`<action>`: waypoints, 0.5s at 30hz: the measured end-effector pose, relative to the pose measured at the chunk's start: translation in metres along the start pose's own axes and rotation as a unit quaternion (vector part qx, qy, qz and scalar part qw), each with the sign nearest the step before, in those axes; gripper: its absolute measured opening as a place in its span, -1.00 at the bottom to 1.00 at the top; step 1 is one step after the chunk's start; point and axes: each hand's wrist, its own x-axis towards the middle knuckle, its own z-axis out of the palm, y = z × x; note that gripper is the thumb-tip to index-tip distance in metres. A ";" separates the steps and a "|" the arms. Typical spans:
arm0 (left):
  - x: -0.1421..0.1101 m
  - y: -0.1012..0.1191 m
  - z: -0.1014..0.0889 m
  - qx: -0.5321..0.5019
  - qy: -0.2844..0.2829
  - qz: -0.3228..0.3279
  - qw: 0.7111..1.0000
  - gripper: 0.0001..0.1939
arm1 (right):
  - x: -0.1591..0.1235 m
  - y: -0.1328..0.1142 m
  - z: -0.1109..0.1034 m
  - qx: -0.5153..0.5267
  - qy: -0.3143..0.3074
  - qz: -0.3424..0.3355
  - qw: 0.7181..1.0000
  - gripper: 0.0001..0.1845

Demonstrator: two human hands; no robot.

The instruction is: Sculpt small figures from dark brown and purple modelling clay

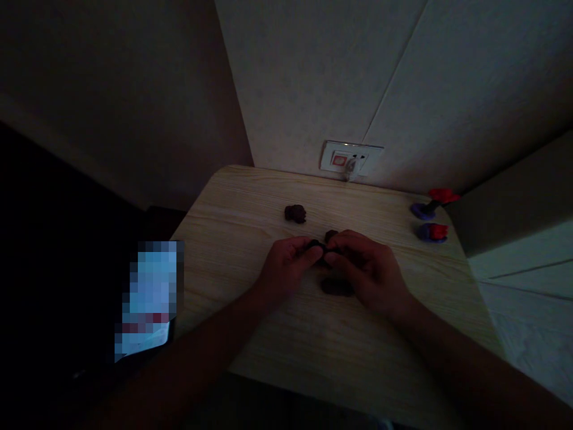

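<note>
Over the middle of the wooden table, my left hand (286,269) and my right hand (373,272) meet with thumbs and fingers closed. Between their fingertips is a small dark piece (317,245) that looks like modelling clay; dim light and the fingers hide most of its shape. Just behind my right fingers, a dark brown lump (331,235) is partly covered. A flattened dark brown piece (335,286) lies on the wood below my hands, next to the right palm. Farther back and to the left rests a knobbly brown lump (295,213), apart from both hands.
A red figure on a purple base (430,208) stands at the table's (250,203) back right, beside a red and purple piece (433,232). A wall socket (351,160) holds a plug. Left of the table is a lit, blurred screen (150,292). Walls border the back.
</note>
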 end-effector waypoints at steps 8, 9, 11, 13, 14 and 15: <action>0.003 0.002 0.006 0.007 0.040 0.025 0.999 -0.75 | 0.006 0.011 0.001 0.253 0.015 0.142 0.957 -0.70; 0.002 0.004 0.007 0.026 0.058 0.038 0.997 -0.69 | 0.005 0.012 0.001 0.265 0.015 0.154 0.952 -0.68; 0.000 0.008 0.010 0.061 0.092 0.061 0.992 -0.55 | 0.005 0.012 0.001 0.274 0.022 0.175 0.945 -0.65; -0.002 0.010 0.012 0.096 0.119 0.082 0.985 -0.58 | 0.004 0.010 0.001 0.269 0.032 0.181 0.945 -0.65; -0.003 0.010 0.013 0.115 0.132 0.093 0.980 -0.64 | 0.003 0.009 0.001 0.268 0.036 0.181 0.946 -0.65; -0.004 0.010 0.013 0.137 0.144 0.104 0.975 -0.69 | 0.003 0.009 0.002 0.269 0.039 0.181 0.945 -0.65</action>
